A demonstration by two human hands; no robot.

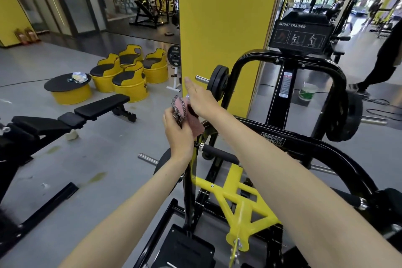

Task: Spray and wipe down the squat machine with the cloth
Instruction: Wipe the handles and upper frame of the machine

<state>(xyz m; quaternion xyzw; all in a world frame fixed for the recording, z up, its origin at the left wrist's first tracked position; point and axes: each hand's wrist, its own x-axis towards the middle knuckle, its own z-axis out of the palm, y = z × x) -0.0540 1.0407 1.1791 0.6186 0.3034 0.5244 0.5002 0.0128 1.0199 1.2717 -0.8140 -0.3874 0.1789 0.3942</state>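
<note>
1. Far left, a black padded adjustable bench [100,105] lies low across the grey floor, with yellow drum-shaped stools with black seats [128,85] behind it. Both stand well apart from the work, so that side gives open room for stepping back.
2. The left hand [177,135] is raised in front of the body, its fingers curled round a bunched pink woven cloth with a checked black-and-white edge [180,109]. The cloth is in the air and touches no part of the machine.
3. The right hand [199,98] lies just above the cloth with straight fingers and grasps nothing I can see. A dark patch under its wrist is too unclear to name, and no spray bottle shows.
4. The step looks like readying the cloth: fold it to a flat pad with a clean face outward, so that it wipes rather than smears.
5. Below and to the right stands the black and yellow steel squat machine [237,189]. Its black foam handle [219,154] is the nearest surface to wipe.
6. Mind the chrome peg [148,158] jutting left and the black weight plates [217,81] just beyond the hands. Loose cloth corners could snag there.
7. Farther right, a white and green bucket [307,91] sits on the floor behind the frame, and another person's leg [380,67] is close by, so that side is tighter
</note>
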